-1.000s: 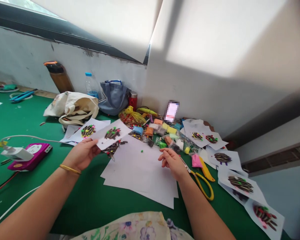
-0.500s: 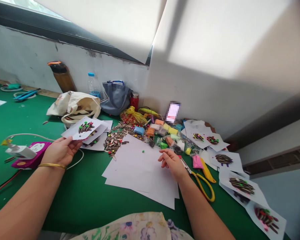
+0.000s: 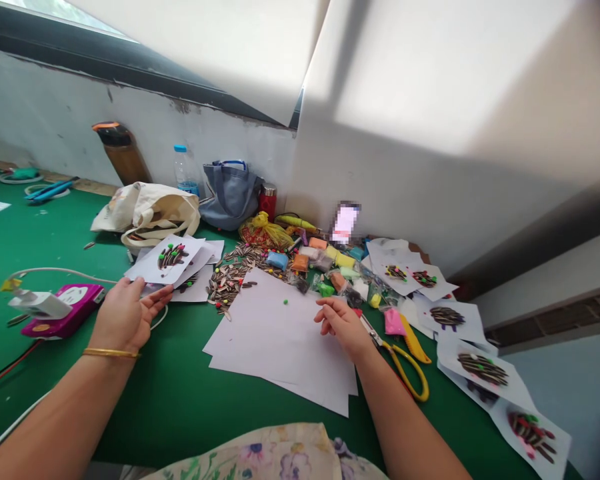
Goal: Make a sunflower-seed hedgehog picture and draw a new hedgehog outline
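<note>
No legible text, as far as visible.

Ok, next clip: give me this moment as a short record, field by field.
Left hand: at the near edge of a seed-picture card; firmness of grip unclear
Right hand: at the right side of the white sheets, nothing visible in its grip
On the sheets: one small green ball
By the sheets' far-left corner: loose striped seeds
Beside right wrist: yellow-handled scissors
Far right: more seed pictures
Back: blue bag, phone
</note>
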The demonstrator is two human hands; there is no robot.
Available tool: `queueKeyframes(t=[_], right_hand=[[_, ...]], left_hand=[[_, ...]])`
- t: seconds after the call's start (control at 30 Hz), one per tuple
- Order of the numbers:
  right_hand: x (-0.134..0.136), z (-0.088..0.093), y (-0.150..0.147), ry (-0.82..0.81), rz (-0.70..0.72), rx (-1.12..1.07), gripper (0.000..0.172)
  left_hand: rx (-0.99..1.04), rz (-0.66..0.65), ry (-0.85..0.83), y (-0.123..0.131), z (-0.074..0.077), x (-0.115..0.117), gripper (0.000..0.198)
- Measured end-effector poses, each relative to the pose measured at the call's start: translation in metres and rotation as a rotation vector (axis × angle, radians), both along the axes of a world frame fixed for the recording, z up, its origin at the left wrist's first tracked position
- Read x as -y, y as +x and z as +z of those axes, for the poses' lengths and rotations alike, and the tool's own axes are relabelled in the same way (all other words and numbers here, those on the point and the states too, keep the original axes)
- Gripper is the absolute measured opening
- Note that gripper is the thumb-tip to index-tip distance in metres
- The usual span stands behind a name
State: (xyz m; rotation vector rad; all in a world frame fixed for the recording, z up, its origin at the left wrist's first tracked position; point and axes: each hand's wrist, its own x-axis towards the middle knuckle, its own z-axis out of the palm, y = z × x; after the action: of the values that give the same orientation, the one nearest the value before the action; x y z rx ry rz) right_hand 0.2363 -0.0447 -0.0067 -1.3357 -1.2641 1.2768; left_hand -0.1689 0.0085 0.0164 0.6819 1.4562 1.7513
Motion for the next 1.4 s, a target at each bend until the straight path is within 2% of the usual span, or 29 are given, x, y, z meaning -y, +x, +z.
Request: queueKeyframes(t=[0.03, 0.13, 0.2, 0.23, 0.27, 0.33, 0.43, 0.5, 0.6, 0.67, 0.77, 0.87, 1.13, 1.27, 1.4], right_hand=[[0.000, 0.000, 0.000, 0.002, 0.000, 0.002, 0.040], [0.000, -0.001, 0.001, 0.015, -0.007, 0.015, 0.040], [-0.001, -0.002, 0.001, 0.025, -0.013, 0.026, 0.040], [-0.001, -0.003, 0.002, 0.030, -0.015, 0.036, 0.040], [-0.001, -0.003, 0.002, 0.037, -0.015, 0.052, 0.040], [-0.001, -0.003, 0.002, 0.049, -0.007, 0.111, 0.038], [0.001, -0.002, 0.000, 0.061, 0.064, 0.289, 0.030], [0.003, 0.000, -0.002, 0.107, 0.138, 0.453, 0.024], [0.006, 0.004, -0.005, 0.213, 0.196, 0.639, 0.020], [0.006, 0.005, -0.005, 0.241, 0.198, 0.694, 0.020], [0.006, 0.006, -0.004, 0.242, 0.198, 0.742, 0.020], [0.006, 0.005, -0.004, 0.246, 0.196, 0.785, 0.018], [0.003, 0.003, -0.006, 0.245, 0.175, 0.875, 0.015], [0.001, 0.001, -0.005, 0.237, 0.170, 0.888, 0.015], [0.000, -0.001, -0.007, 0.246, 0.146, 0.928, 0.015]], left_hand=[[0.046, -0.007, -0.020, 0.003, 0.000, 0.004, 0.024], [0.014, 0.056, -0.034, 0.018, 0.000, 0.014, 0.042], [-0.046, 0.139, -0.020, 0.031, 0.000, 0.022, 0.044], [-0.096, 0.136, 0.010, 0.039, -0.001, 0.026, 0.043], [-0.151, 0.077, 0.040, 0.047, -0.001, 0.030, 0.039], [-0.331, -0.115, 0.077, 0.065, 0.000, 0.038, 0.033], [-0.787, -0.646, 0.141, 0.093, 0.002, 0.048, 0.027], [-1.060, -0.934, 0.226, 0.111, 0.002, 0.053, 0.028], [-1.363, -1.196, 0.312, 0.133, -0.007, 0.060, 0.045], [-1.492, -1.254, 0.320, 0.143, -0.015, 0.064, 0.055], [-1.593, -1.263, 0.366, 0.150, -0.026, 0.066, 0.058], [-1.619, -1.250, 0.425, 0.150, -0.029, 0.057, 0.058], [-1.631, -1.117, 0.399, 0.135, -0.028, -0.003, 0.054], [-1.606, -1.013, 0.438, 0.137, -0.022, -0.005, 0.040], [-1.625, -0.914, 0.408, 0.158, -0.016, -0.002, 0.026]])
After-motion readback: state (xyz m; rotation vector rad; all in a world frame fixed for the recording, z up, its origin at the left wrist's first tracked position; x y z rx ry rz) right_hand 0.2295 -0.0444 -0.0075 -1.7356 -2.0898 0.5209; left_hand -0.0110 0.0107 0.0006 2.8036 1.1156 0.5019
